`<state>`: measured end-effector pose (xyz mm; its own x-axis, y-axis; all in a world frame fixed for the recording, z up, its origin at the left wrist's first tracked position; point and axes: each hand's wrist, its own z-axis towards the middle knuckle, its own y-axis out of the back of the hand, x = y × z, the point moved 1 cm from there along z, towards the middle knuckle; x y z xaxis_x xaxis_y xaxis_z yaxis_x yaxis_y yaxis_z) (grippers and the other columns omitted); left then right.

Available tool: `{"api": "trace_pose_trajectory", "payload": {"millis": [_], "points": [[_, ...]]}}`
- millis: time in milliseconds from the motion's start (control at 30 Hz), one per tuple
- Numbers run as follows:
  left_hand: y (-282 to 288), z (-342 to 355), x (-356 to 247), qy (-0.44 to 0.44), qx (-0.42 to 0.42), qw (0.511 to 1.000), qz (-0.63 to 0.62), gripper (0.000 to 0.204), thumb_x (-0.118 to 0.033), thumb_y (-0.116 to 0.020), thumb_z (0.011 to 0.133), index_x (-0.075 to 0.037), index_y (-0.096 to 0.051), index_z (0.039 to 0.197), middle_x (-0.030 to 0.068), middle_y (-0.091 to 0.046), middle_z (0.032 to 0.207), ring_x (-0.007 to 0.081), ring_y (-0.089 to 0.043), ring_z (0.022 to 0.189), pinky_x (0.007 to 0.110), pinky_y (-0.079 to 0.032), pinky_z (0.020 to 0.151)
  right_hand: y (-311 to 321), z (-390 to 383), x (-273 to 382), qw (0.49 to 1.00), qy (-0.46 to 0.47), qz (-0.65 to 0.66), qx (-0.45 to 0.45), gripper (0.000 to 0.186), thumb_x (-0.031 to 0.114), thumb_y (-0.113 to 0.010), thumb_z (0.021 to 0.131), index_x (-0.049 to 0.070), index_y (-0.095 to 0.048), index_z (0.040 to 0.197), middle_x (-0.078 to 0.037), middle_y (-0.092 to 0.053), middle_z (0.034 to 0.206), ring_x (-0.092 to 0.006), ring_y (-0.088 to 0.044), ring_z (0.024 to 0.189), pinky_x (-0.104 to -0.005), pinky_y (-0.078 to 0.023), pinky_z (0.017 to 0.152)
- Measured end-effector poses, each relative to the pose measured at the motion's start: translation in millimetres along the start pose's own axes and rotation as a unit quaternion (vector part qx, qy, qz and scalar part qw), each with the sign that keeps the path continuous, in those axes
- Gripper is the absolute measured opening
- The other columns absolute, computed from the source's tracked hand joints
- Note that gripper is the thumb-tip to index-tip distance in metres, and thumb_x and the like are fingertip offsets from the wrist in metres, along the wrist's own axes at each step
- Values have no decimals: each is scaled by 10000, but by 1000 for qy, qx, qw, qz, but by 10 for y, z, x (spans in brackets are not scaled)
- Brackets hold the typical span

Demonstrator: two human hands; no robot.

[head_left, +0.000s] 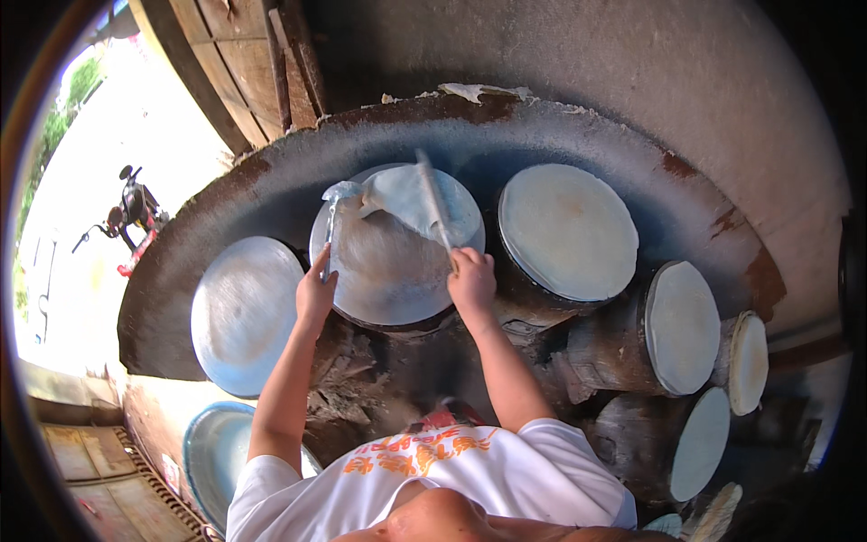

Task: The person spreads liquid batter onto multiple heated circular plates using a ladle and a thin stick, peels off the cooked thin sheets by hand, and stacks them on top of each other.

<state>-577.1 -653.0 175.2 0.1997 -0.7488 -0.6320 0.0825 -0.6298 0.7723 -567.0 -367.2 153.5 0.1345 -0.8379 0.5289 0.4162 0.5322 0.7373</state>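
Note:
A round griddle (388,280) stands in front of me, with a wet sheet of pale batter (397,194) over its far part. The near part shows bare brownish metal. My left hand (316,294) is closed on the handle of a ladle (341,191), whose bowl is over the griddle's far left, beside the batter's edge. Closed around a long flat spreader (433,203), my right hand (471,280) is at the griddle's right edge. The spreader slants up across the batter, its far end blurred.
A greyish griddle (246,316) sits to the left. On the right are a griddle covered by a pale sheet (567,230) and several more drum-like stoves (684,327). A curved metal wall (199,244) rises behind. At lower left is a blue-rimmed basin (212,461).

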Motion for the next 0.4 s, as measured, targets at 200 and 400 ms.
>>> {"api": "trace_pose_trajectory", "payload": {"millis": [200, 400], "points": [[-87, -272, -148, 93, 33, 971, -217, 584, -80, -571, 873, -262, -402, 1402, 103, -617, 763, 133, -475, 447, 314, -411, 427, -222, 60, -86, 998, 18, 26, 62, 343, 22, -582, 695, 63, -632, 1032, -98, -595, 1020, -323, -549, 965, -407, -480, 826], [-167, -876, -272, 206, 15, 820, -534, 634, -66, -565, 885, -183, -302, 1450, 14, -462, 575, 123, -420, 396, 289, -332, 332, -415, 340, -64, 968, 118, 100, 195, 318, 8, -563, 722, 73, -624, 1028, -131, -574, 1067, -337, -541, 980, -420, -469, 830]]}}
